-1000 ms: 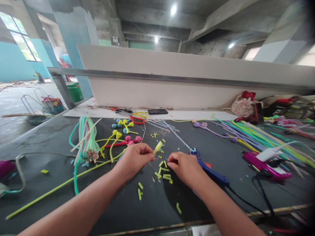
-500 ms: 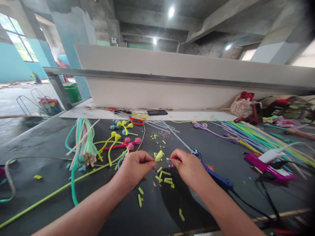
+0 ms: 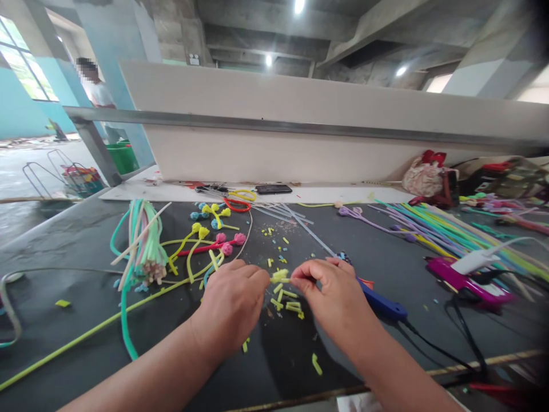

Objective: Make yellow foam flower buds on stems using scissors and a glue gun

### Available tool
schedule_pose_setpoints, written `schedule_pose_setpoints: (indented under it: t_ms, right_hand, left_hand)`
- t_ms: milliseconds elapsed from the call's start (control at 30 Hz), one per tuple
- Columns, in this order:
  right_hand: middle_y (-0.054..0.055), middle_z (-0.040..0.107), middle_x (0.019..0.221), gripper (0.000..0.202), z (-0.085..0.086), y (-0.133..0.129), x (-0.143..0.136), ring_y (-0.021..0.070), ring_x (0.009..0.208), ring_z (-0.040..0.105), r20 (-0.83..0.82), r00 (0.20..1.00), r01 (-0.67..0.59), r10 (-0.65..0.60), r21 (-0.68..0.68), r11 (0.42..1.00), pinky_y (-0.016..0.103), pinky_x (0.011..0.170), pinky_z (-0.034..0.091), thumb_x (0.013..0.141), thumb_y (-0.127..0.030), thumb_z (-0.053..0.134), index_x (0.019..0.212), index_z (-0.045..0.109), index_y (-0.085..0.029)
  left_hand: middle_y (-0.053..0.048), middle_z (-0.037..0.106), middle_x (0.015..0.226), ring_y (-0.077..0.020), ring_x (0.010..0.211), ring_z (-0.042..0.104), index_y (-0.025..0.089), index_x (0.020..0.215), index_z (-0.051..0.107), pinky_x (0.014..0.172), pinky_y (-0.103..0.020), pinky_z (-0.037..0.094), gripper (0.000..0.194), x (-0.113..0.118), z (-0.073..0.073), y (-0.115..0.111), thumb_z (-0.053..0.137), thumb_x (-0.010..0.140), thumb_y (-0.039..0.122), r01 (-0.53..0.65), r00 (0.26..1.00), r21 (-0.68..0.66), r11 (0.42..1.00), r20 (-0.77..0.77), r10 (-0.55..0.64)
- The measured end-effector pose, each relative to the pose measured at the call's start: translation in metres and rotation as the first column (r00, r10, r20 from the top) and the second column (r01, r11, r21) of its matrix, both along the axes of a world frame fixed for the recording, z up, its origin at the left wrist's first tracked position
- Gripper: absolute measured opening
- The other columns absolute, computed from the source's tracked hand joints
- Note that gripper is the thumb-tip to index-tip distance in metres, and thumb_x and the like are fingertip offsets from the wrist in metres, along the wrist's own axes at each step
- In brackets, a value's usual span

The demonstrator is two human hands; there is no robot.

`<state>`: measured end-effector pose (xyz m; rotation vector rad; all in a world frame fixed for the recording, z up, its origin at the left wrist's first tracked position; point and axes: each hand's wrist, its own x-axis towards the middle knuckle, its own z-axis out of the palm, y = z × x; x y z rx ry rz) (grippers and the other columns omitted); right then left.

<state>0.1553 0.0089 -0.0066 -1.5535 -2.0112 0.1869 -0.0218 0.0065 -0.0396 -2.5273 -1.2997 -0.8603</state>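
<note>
Both hands pinch one yellow bud point(image 3: 281, 276): left hand point(image 3: 231, 303) and right hand point(image 3: 337, 297) now meet at it just above the table point(image 3: 64, 337), having closed together since a second ago. Yellow offcuts point(image 3: 288, 303) lie beneath; blue tool point(image 3: 381, 304) sits right.

Yellow-green tube piece point(image 3: 280, 276); dark grey table point(image 3: 86, 309); blue tool handle point(image 3: 381, 303); magenta glue gun point(image 3: 465, 283); red scissors point(image 3: 238, 205); pink knots point(image 3: 227, 243).
</note>
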Motion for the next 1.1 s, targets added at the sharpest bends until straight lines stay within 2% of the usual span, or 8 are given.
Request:
schedule_pose_setpoints:
  t_ms: [200,500,800,933,1100]
  right_hand:
    - [-0.006,0.069,0.068,0.014,-0.004,-0.003,-0.002,0.0151,0.072,0.062,0.031,0.999,-0.027,0.026,0.018,0.999,0.039,0.087,0.024,0.075,-0.015,0.067,0.064,0.064,-0.023]
    - [-0.005,0.068,0.069,0.014,-0.003,-0.004,0.001,0.0159,0.074,0.061,0.156,0.987,-0.045,0.031,0.088,0.995,0.037,0.087,0.022,0.076,-0.016,0.066,0.065,0.065,-0.024]
    - [-0.006,0.064,0.066,0.016,-0.003,-0.003,0.003,0.0148,0.072,0.057,0.196,0.976,-0.116,0.094,0.103,0.988,0.037,0.086,0.021,0.079,-0.017,0.062,0.063,0.061,-0.023]
    - [-0.005,0.065,0.067,0.015,0.003,-0.001,0.006,0.0152,0.073,0.057,0.139,0.98,-0.148,0.14,0.048,0.988,0.036,0.082,0.025,0.078,-0.018,0.062,0.064,0.061,-0.023]
    - [-0.003,0.064,0.07,0.015,0.014,-0.001,0.017,0.0137,0.068,0.056,-0.115,0.972,-0.217,0.207,-0.082,0.973,0.027,0.068,0.037,0.076,-0.013,0.057,0.064,0.06,-0.021]
  left_hand:
    - [-0.001,0.06,0.073,-0.0175,0.069,0.048,0.02,0.078,0.058,0.066,-0.032,0.035,0.014,0.001,0.004,-0.007,0.046,0.083,0.014,0.073,0.995,-0.002,0.997,-0.067,-0.073]
    - [-0.002,0.063,0.079,-0.0176,0.073,0.05,0.02,0.085,0.059,0.068,-0.032,0.037,0.014,0.0,0.005,-0.01,0.046,0.084,0.015,0.117,0.992,0.023,0.993,-0.054,-0.116]
    - [-0.001,0.064,0.081,-0.0179,0.072,0.05,0.02,0.088,0.059,0.068,-0.033,0.037,0.015,0.0,0.006,-0.01,0.045,0.085,0.017,0.149,0.988,-0.024,0.989,-0.029,-0.15]
    - [-0.002,0.064,0.077,-0.0163,0.07,0.052,0.019,0.084,0.06,0.067,-0.031,0.038,0.016,-0.002,0.009,-0.006,0.045,0.085,0.016,0.186,0.982,-0.026,0.982,0.026,-0.186]
    - [-0.001,0.064,0.072,-0.0131,0.067,0.054,0.018,0.078,0.06,0.066,-0.026,0.04,0.016,-0.005,0.021,0.003,0.046,0.085,0.014,0.325,0.938,-0.068,0.943,0.151,-0.312]
